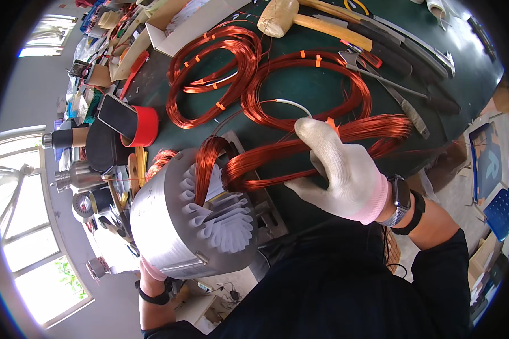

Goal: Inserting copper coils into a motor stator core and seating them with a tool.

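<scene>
A silvery motor stator (161, 220) lies on its side at the bench edge, white paper slot liners (232, 229) fanning around its open end. One bundle of copper wire (205, 169) runs into its bore. From there a long copper wire coil (373, 130) stretches rightward, tied with orange tape. My right hand (350, 181), in a white glove with a pink cuff, grips this coil, its index finger over the upper strands and its thumb by the lower ones. My left hand (152, 271) is behind the stator; only its cuff and wrist show, its fingers hidden.
Two taped copper coils (237, 79) (362, 90) lie on the green bench behind. A mallet (280, 17), files and pliers (353, 59) lie at the far right. A red holder (147, 125) with a phone, a metal bottle (76, 176) and clutter line the left.
</scene>
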Action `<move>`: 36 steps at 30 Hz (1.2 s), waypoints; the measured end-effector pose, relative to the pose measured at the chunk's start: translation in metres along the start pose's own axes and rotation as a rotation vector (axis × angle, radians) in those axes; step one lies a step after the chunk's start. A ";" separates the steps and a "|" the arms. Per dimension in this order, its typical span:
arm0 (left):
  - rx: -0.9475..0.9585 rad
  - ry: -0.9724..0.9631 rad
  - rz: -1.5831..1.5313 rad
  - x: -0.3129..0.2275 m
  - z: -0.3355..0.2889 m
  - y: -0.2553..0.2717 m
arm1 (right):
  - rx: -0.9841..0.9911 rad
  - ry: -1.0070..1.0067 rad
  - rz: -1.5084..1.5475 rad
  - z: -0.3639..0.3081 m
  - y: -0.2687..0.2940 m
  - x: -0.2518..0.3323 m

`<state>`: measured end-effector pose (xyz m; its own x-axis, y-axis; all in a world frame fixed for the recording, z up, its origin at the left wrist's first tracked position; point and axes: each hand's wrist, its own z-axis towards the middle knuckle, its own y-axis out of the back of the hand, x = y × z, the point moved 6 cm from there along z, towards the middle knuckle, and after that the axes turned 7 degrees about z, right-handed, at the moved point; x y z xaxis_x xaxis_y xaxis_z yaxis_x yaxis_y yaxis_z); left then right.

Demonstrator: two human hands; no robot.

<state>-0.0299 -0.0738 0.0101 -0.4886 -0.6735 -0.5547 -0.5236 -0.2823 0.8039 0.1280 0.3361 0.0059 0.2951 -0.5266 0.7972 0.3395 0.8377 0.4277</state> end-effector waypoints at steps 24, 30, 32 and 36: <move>-0.090 0.064 -0.061 -0.010 0.116 -0.043 | -0.048 0.229 -0.101 0.003 -0.016 0.002; -0.109 0.073 -0.083 -0.005 0.127 -0.049 | -0.021 0.197 -0.092 0.002 -0.018 0.001; -0.118 0.078 -0.090 -0.003 0.130 -0.050 | -0.015 0.199 -0.081 0.003 -0.020 -0.001; -0.132 0.088 -0.096 0.007 0.130 -0.044 | 0.077 0.186 -0.143 0.007 -0.023 0.003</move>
<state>-0.1007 0.0227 -0.0566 -0.3747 -0.6947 -0.6140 -0.4663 -0.4312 0.7724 0.1148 0.3164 0.0010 0.4104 -0.6524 0.6371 0.3230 0.7574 0.5675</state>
